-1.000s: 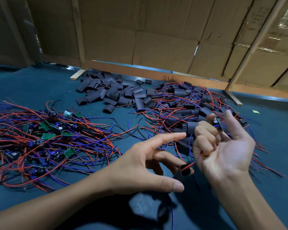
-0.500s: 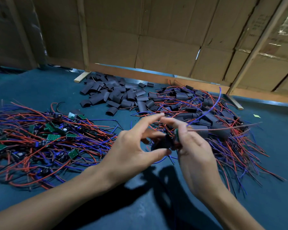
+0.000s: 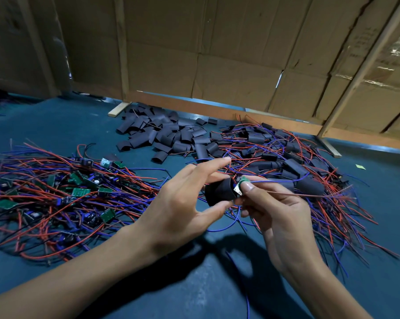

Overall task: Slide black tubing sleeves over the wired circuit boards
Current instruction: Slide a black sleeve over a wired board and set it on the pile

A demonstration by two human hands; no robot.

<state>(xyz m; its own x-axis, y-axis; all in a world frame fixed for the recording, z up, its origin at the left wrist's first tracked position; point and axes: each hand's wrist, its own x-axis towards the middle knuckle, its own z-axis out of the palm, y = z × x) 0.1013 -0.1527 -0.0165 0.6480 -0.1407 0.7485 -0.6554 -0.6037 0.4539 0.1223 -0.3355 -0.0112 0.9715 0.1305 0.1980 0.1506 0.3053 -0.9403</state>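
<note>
**One board at the sleeve's mouth, a big heap still bare**

On the dark teal table top, my largest pile is the tangle of red and blue wired green circuit boards on the left, none sleeved, so I judge most of the work remains. On the right lies a smaller heap of boards already in black tubing, which I take as finished. Behind, between the two, sits the stock of loose, flattened black tubing sleeves.

My left hand pinches one black sleeve between thumb and fingers, forefinger raised straight. My right hand grips a small green board by its wire end, thumb on top. The board's edge touches the sleeve's open end, not yet inside.
</note>
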